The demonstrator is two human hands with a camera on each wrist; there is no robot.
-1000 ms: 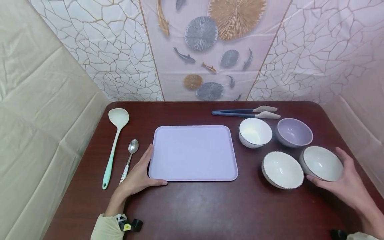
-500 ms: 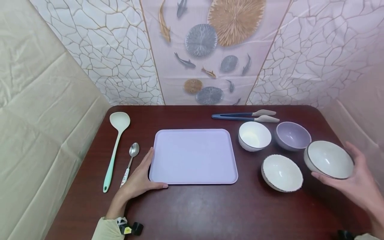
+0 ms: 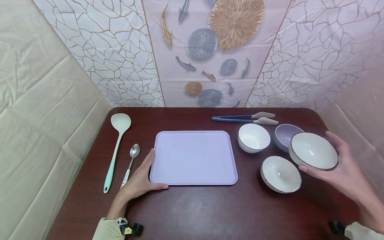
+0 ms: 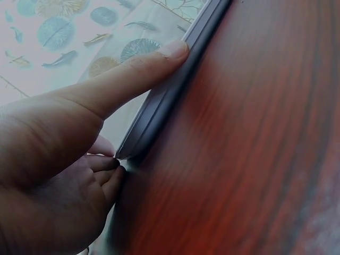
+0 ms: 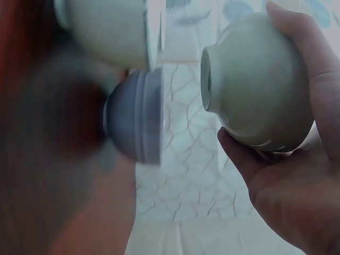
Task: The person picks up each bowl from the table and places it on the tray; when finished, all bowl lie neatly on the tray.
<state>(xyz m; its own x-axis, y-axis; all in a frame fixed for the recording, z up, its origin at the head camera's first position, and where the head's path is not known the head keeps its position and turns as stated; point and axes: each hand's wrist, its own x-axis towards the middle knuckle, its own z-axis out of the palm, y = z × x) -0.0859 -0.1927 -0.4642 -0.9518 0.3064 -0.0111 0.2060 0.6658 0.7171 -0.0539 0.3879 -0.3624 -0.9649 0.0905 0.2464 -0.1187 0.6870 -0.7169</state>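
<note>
A cream bowl with a dark rim (image 3: 313, 150) is in the grip of my right hand (image 3: 345, 170), thumb on its near side and fingers round its far right. It is raised off the table, and the right wrist view shows its foot and underside. In the head view it overlaps the purple bowl (image 3: 283, 135) behind. A white bowl with a rough dark rim (image 3: 280, 174) sits just left of my right thumb. My left hand (image 3: 139, 180) rests at the near left corner of a lilac tray (image 3: 193, 158), thumb along the front edge, straight fingers along the left side.
A white bowl (image 3: 254, 137) stands right of the tray, with blue-handled tongs (image 3: 240, 119) behind it. Left of the tray lie a metal spoon (image 3: 134, 151), its handle partly behind my left hand, and a mint-handled ladle (image 3: 115, 150). Fabric walls border the table (image 3: 195, 213).
My right hand has lifted the dark-rimmed cream bowl off the table, first drifting right, then bringing it left and slightly back. The left hand stays at the tray corner. The head view has tilted up slightly.
</note>
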